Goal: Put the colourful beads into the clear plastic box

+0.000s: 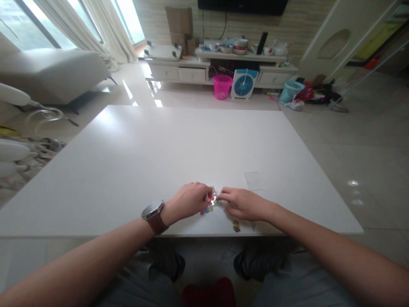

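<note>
Both hands rest near the front edge of a white table [179,145]. My left hand [189,200], with a watch on its wrist, is curled and pinches a small clear sheet with coloured stickers [211,201]. My right hand [244,204] pinches the same sheet from the right, fingers closed. Fingers hide part of the sheet. A small yellow sticker [236,226] lies on the table just in front of my right hand. A clear plastic film [254,180] lies flat beyond my right hand.
Behind the table are a low TV cabinet [191,72] with bowls, a pink basket [222,86], a blue fan [243,84] and a teal basket [290,91]. A grey sofa [54,74] stands at left. A white chair [12,153] is at the table's left.
</note>
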`<state>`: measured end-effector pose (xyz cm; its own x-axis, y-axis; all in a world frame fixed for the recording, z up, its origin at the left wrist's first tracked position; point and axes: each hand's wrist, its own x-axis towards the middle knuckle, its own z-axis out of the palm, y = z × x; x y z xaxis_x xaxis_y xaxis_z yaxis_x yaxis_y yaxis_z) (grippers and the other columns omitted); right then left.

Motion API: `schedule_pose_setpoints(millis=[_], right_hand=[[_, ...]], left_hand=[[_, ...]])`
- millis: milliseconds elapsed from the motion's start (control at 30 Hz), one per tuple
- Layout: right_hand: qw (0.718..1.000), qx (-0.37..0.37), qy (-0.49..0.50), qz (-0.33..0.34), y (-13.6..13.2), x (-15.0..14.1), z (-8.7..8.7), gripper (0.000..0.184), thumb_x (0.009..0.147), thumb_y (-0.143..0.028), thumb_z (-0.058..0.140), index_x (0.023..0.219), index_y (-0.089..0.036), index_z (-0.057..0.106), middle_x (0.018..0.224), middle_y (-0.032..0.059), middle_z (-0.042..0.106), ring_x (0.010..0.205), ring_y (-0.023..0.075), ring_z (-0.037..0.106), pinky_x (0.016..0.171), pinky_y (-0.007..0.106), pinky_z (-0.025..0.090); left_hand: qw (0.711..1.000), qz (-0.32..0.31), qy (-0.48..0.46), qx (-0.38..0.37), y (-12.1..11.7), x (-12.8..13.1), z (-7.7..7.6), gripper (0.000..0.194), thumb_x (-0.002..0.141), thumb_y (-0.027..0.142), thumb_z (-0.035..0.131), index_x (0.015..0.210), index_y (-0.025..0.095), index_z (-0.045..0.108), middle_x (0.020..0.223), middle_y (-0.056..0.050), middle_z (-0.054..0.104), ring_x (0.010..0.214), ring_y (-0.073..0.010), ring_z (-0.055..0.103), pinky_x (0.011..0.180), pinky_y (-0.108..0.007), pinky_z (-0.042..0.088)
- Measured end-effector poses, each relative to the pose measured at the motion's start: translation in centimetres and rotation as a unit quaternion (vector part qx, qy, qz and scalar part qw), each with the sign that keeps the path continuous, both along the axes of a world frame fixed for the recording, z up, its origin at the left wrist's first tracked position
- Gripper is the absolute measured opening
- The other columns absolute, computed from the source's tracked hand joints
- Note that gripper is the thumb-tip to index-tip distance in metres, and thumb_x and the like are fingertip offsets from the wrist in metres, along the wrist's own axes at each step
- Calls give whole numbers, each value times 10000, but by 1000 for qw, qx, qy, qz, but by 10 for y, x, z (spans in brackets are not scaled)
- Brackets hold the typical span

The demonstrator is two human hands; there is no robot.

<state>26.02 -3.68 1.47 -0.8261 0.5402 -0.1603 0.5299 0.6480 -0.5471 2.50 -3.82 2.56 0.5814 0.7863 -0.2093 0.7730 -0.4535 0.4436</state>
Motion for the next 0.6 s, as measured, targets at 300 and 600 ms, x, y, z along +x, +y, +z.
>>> schedule_pose_setpoints(millis=[300,600], right_hand=[[1000,-12,2,-7,-4,3,6,440,856,-128,569,1286,-223,577,1133,77,603,934,210,615,820,319,476],[1000,-15,7,2,-5,-1,8,431,864,-121,563,1282,-224,584,1172,82,606,988,219,619,855,325,479]], left_hand=[[1000,-7,-5,-3,0,0,-2,130,880,293,598,931,258,713,821,-3,740,736,-170,667,654,-259,419],[1000,7,-1,3,-1,-7,-1,154,875,346,620,944,245,714,827,-5,739,718,-166,663,639,-270,416]])
